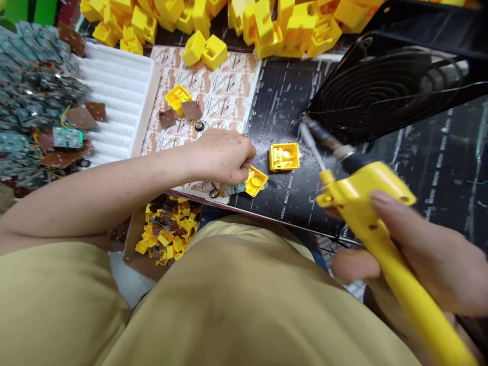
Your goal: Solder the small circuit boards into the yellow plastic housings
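My left hand (223,155) is closed, its fingertips pinching a small green circuit board (235,189) joined to a yellow plastic housing (256,181) at the near edge of the black mat (278,107). My right hand (427,254) grips the yellow handle of a soldering iron (366,203). The iron's metal tip (310,140) points up and left, just right of a second open yellow housing (284,156) lying on the mat.
A heap of yellow housings (236,20) fills the far edge. A black fan (389,86) stands at the right. A white ridged tray (118,96) and a pile of circuit boards (34,96) lie at the left. A box of assembled yellow parts (168,231) sits below the bench edge.
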`<state>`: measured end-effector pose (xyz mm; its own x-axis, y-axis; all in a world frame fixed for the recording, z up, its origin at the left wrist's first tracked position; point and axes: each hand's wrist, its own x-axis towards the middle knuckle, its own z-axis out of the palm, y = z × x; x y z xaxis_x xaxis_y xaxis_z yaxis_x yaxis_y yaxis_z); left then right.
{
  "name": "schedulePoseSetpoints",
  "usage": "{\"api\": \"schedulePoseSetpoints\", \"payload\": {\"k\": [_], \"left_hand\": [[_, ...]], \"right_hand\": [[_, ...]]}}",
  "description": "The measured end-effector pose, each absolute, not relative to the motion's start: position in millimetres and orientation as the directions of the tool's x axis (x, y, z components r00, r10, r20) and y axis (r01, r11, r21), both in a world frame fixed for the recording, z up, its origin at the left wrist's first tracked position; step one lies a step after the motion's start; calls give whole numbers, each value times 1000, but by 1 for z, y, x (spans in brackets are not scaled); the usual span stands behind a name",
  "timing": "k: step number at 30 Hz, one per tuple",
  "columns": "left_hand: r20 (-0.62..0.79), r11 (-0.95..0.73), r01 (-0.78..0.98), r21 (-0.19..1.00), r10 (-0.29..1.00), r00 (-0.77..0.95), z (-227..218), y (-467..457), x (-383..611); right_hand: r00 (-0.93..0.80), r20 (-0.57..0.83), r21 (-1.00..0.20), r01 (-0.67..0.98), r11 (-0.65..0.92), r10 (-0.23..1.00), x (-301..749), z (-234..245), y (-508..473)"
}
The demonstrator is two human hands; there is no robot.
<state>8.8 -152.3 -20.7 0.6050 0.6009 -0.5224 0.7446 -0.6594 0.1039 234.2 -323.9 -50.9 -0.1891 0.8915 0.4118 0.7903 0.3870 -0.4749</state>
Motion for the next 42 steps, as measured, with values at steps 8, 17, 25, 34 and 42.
{"api": "schedulePoseSetpoints", "payload": {"k": [8, 17, 25, 34, 42], "left_hand": [[-371, -665, 718, 205, 626, 686, -5, -146, -24], [-67, -782, 335, 526, 355, 933, -55, -192, -52], [-296, -542, 719, 435, 668, 683, 0, -161, -121], [-211, -616, 786, -48, 776, 595, -53, -88, -66], [-108, -416, 787, 455, 852, 513, -31, -105, -68]], "right_hand": [[-428, 372, -433, 705, 562, 824, 226, -56, -293], [-434, 493, -271, 747, 607, 754, 230, -88, -260], [-549, 413, -255, 697, 671, 727, 233, -85, -228], [-646, 336, -234, 647, 726, 685, 237, -80, -208], [-562, 411, -270, 677, 685, 717, 212, -77, -236]]}}
